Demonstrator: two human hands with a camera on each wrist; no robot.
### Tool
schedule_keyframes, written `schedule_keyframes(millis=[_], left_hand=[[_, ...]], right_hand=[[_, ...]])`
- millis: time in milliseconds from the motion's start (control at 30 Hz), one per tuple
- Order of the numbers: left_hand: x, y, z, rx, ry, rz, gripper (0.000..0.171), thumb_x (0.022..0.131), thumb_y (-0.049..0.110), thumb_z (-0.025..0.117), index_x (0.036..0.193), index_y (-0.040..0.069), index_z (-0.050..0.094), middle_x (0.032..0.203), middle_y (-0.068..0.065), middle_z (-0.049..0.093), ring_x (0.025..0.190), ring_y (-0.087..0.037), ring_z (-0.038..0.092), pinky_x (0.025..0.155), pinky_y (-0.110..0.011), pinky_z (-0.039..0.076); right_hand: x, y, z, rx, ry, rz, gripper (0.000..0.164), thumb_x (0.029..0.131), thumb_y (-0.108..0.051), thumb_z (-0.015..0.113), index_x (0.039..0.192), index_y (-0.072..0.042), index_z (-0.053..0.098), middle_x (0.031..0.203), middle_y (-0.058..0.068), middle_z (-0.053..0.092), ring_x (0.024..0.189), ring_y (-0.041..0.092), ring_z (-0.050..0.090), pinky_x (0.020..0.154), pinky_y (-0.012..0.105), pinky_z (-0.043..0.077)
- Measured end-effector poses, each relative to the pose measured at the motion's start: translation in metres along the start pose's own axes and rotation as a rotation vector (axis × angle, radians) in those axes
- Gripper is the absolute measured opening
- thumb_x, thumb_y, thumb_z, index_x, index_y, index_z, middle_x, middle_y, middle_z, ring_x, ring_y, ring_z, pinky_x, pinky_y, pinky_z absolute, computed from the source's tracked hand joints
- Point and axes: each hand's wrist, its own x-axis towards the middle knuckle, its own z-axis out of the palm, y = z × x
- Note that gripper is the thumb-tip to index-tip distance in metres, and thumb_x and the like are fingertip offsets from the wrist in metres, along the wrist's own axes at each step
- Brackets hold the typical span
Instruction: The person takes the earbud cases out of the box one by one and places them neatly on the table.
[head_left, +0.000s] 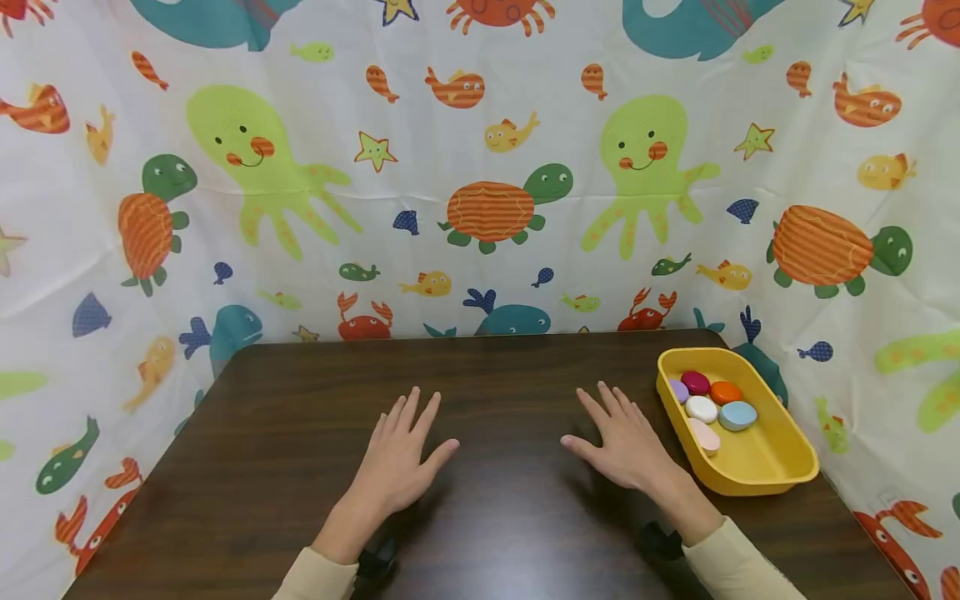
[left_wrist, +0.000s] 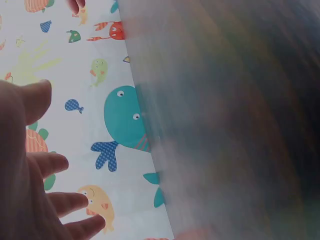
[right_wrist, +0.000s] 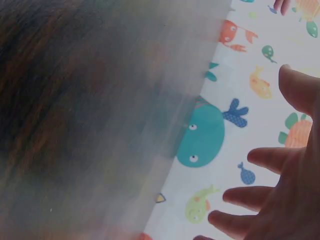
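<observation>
Over the dark wooden table (head_left: 510,517), my left hand (head_left: 397,462) is held palm down with its fingers spread and nothing in it. My right hand (head_left: 626,442) is spread the same way, just left of a yellow tray (head_left: 772,467). Inside that tray lie several smooth rounded pieces: a magenta one (head_left: 695,383), an orange one (head_left: 724,392), a white one (head_left: 701,408), a light blue one (head_left: 738,416), a pale pink one (head_left: 704,437) and a lilac one (head_left: 678,391). In the wrist views, the left fingers (left_wrist: 70,202) and right fingers (right_wrist: 250,197) look straight and apart.
A white curtain (head_left: 420,283) printed with sea animals hangs behind the table and along both sides. The tray stands near the table's right edge. Dark bands (head_left: 662,540) circle both wrists below cream sleeves (head_left: 735,562).
</observation>
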Motion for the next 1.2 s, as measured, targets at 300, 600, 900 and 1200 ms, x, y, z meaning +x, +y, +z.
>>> schedule_keyframes(millis=[300, 600, 900, 1200], left_hand=[[0.006, 0.015, -0.001, -0.014, -0.005, 0.011, 0.078, 0.101, 0.061, 0.045, 0.162, 0.015, 0.027, 0.166, -0.021, 0.021, 0.151, -0.044, 0.022, 0.119, -0.066, 0.018], [0.01, 0.027, -0.004, -0.062, -0.004, 0.051, 0.075, 0.103, 0.056, 0.048, 0.161, 0.013, 0.03, 0.165, -0.021, 0.024, 0.149, -0.043, 0.026, 0.117, -0.065, 0.023], [0.011, 0.036, 0.001, -0.141, 0.011, 0.061, 0.071, 0.103, 0.053, 0.049, 0.159, 0.011, 0.034, 0.163, -0.019, 0.031, 0.146, -0.044, 0.032, 0.114, -0.068, 0.027], [0.021, 0.047, 0.006, -0.21, 0.036, 0.062, 0.068, 0.103, 0.049, 0.051, 0.159, 0.014, 0.035, 0.162, -0.016, 0.034, 0.146, -0.04, 0.033, 0.114, -0.067, 0.027]], right_hand=[[-0.007, 0.002, -0.014, 0.038, -0.018, 0.004, 0.088, 0.093, -0.071, 0.05, 0.16, -0.016, 0.033, 0.165, 0.022, 0.024, 0.151, 0.047, 0.018, 0.118, 0.066, 0.019], [-0.02, 0.006, -0.025, 0.111, -0.018, 0.002, 0.085, 0.093, -0.069, 0.053, 0.159, -0.019, 0.035, 0.165, 0.018, 0.026, 0.15, 0.044, 0.022, 0.115, 0.069, 0.024], [-0.027, 0.013, -0.039, 0.141, 0.004, 0.015, 0.082, 0.095, -0.065, 0.054, 0.159, -0.017, 0.036, 0.164, 0.019, 0.028, 0.148, 0.044, 0.028, 0.112, 0.069, 0.028], [-0.031, 0.024, -0.06, 0.173, 0.011, 0.019, 0.078, 0.098, -0.062, 0.052, 0.157, -0.015, 0.037, 0.163, 0.02, 0.03, 0.148, 0.045, 0.028, 0.112, 0.069, 0.027]])
